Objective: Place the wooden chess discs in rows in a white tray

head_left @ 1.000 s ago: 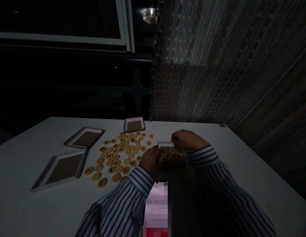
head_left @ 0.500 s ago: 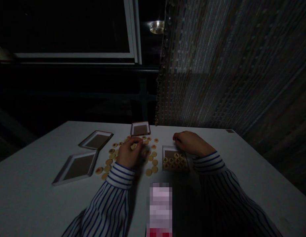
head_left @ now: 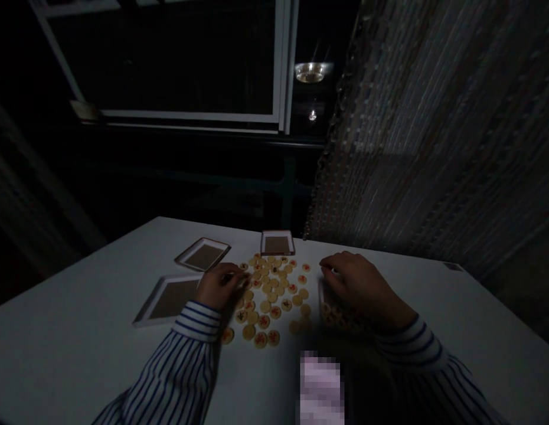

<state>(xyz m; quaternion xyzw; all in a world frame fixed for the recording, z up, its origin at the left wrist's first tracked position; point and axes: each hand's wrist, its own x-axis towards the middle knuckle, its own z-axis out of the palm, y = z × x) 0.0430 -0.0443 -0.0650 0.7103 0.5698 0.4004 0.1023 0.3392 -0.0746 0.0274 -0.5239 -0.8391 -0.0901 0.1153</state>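
Observation:
Xiangqi pieces (head_left: pixel 265 307), round and pale with red or black characters, lie scattered in the middle of the white table. My left hand (head_left: pixel 216 287) is at the left edge of the pile, its thumb and fingertips pinched together by some pieces. Whatever is in that pinch is too dark and small to make out. Over on the right, my right hand (head_left: pixel 360 286) hovers above a shallow box (head_left: pixel 321 298) with several pieces in rows, covering much of it. Its fingers are curled, with the thumb near the index finger; what they hold, if anything, is hidden.
Two open shallow trays, a farther one (head_left: pixel 202 256) and a nearer one (head_left: pixel 170 300), lie left of the pile. Another open tray (head_left: pixel 277 243) stands behind it. A bead curtain (head_left: pixel 389 147) hangs beyond the table's right side, and a window frame (head_left: pixel 190 115) is behind.
My view has turned left, so the table sits farther right. My left hand has moved from over the pile to its left edge. My right hand has come across the box.

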